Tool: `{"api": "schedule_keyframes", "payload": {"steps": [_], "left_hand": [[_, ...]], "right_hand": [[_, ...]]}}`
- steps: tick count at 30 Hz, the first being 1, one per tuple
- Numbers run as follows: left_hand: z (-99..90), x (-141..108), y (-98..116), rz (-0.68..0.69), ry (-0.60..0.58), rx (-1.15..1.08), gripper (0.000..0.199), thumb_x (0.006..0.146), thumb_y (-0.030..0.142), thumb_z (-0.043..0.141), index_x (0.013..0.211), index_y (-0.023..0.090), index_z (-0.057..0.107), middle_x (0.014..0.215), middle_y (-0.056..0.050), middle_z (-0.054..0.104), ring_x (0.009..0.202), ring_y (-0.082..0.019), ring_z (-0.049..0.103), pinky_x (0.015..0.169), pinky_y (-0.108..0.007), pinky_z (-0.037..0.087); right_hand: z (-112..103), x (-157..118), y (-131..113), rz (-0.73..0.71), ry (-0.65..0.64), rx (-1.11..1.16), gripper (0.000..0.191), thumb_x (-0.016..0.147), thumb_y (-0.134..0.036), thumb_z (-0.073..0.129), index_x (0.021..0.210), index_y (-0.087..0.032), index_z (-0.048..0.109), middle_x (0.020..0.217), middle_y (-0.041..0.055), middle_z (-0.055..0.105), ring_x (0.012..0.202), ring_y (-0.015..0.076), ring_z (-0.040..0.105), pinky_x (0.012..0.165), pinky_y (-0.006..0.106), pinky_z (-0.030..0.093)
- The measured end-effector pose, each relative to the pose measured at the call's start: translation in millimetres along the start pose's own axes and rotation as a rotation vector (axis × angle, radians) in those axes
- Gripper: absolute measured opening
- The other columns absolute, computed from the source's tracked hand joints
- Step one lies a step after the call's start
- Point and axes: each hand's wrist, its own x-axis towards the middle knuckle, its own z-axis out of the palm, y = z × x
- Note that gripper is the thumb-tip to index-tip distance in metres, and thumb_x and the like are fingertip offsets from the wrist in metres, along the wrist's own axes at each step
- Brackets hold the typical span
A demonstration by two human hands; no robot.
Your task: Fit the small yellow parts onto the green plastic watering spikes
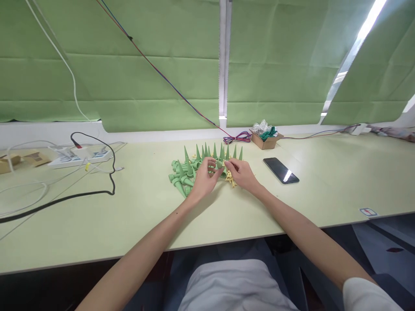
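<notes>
My left hand [207, 176] holds a green cone-shaped piece [219, 164] between its thumb and fingers. Just right of it, my right hand [240, 172] has its thumb and forefinger pinched together near that piece; what they grip is too small to make out. A pile of green cones [182, 178] lies left of and behind my left hand. Behind both hands, several green cones [228, 152] stand upright in a row. Small yellow pieces [231, 179] lie scattered under and beside my right hand.
A black phone [280, 170] lies to the right. Behind it are a small cardboard box [266, 141] with plastic and green material, and a coiled red-blue wire [238, 137]. A white power strip [81, 159] with cables occupies the left side. The table's front edge is near my forearms.
</notes>
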Motion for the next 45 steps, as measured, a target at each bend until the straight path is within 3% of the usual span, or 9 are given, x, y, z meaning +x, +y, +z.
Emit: {"api": "schedule_keyframes", "payload": {"steps": [4, 10, 15, 19, 27, 33, 40, 45], "left_hand": [[0.7, 0.7, -3.1, -0.052, 0.021, -0.010, 0.036, 0.081, 0.046, 0.066, 0.097, 0.019, 0.048, 0.095, -0.005, 0.057, 0.077, -0.014, 0.060, 0.066, -0.027, 0.051], [0.6, 4.0, -7.5, -0.079, -0.103, -0.147, 0.039, 0.082, 0.056, 0.061, 0.078, 0.018, 0.052, 0.080, -0.003, 0.058, 0.069, -0.016, 0.061, 0.065, -0.031, 0.054], [-0.2, 5.2, -5.0, -0.106, -0.113, -0.251, 0.052, 0.085, 0.065, 0.050, 0.068, 0.017, 0.056, 0.071, -0.004, 0.059, 0.067, -0.016, 0.059, 0.065, -0.031, 0.056], [-0.9, 4.1, -1.8, -0.145, -0.125, -0.262, 0.052, 0.082, 0.066, 0.056, 0.066, 0.016, 0.058, 0.068, -0.003, 0.060, 0.068, -0.016, 0.060, 0.068, -0.030, 0.057], [-5.0, 1.9, 3.9, -0.093, -0.174, -0.220, 0.041, 0.081, 0.057, 0.062, 0.077, 0.016, 0.061, 0.074, -0.004, 0.061, 0.074, -0.018, 0.063, 0.070, -0.033, 0.057], [-3.8, -0.3, 0.7, 0.006, -0.098, -0.048, 0.038, 0.079, 0.039, 0.068, 0.109, 0.018, 0.060, 0.091, -0.007, 0.067, 0.083, -0.021, 0.066, 0.073, -0.033, 0.055], [-1.5, -3.0, 1.6, 0.190, -0.019, 0.063, 0.024, 0.084, 0.031, 0.063, 0.106, 0.021, 0.063, 0.104, -0.006, 0.064, 0.084, -0.016, 0.062, 0.074, -0.028, 0.053], [-0.5, -2.3, 3.4, 0.155, 0.016, 0.035, 0.026, 0.084, 0.033, 0.062, 0.107, 0.021, 0.061, 0.107, -0.007, 0.063, 0.079, -0.015, 0.062, 0.068, -0.027, 0.052]], "right_hand": [[-0.7, 0.0, -1.2, -0.031, 0.008, -0.012, 0.042, 0.098, -0.047, 0.041, 0.065, -0.020, 0.043, 0.058, -0.0029, 0.039, 0.055, 0.0116, 0.035, 0.057, 0.027, 0.028], [-2.3, 0.9, -0.8, -0.024, 0.046, -0.009, 0.042, 0.098, -0.047, 0.042, 0.067, -0.020, 0.046, 0.060, -0.0018, 0.041, 0.056, 0.0123, 0.036, 0.056, 0.027, 0.029], [-3.3, 0.5, 0.1, -0.038, 0.046, -0.018, 0.040, 0.097, -0.046, 0.043, 0.067, -0.020, 0.048, 0.061, -0.0007, 0.045, 0.057, 0.0128, 0.038, 0.057, 0.027, 0.030], [-4.5, -0.2, -0.9, -0.044, 0.023, -0.007, 0.040, 0.097, -0.048, 0.043, 0.069, -0.020, 0.050, 0.061, -0.0002, 0.046, 0.058, 0.0133, 0.039, 0.057, 0.027, 0.031], [-5.1, -0.9, 3.8, -0.039, 0.011, -0.022, 0.041, 0.098, -0.047, 0.041, 0.066, -0.021, 0.042, 0.058, -0.0028, 0.039, 0.055, 0.0121, 0.036, 0.057, 0.027, 0.029], [-3.8, -1.3, 4.0, -0.022, -0.009, -0.037, 0.046, 0.098, -0.052, 0.036, 0.063, -0.022, 0.032, 0.055, -0.0030, 0.037, 0.053, 0.0123, 0.034, 0.055, 0.028, 0.027], [-2.8, 0.0, 3.9, 0.012, -0.009, 0.022, 0.048, 0.098, -0.055, 0.034, 0.063, -0.021, 0.034, 0.056, -0.0024, 0.039, 0.054, 0.0123, 0.036, 0.055, 0.028, 0.029], [-1.3, -1.1, 0.0, 0.021, 0.011, 0.065, 0.049, 0.097, -0.056, 0.037, 0.064, -0.021, 0.040, 0.057, -0.0024, 0.039, 0.055, 0.0122, 0.037, 0.055, 0.027, 0.030]]}}
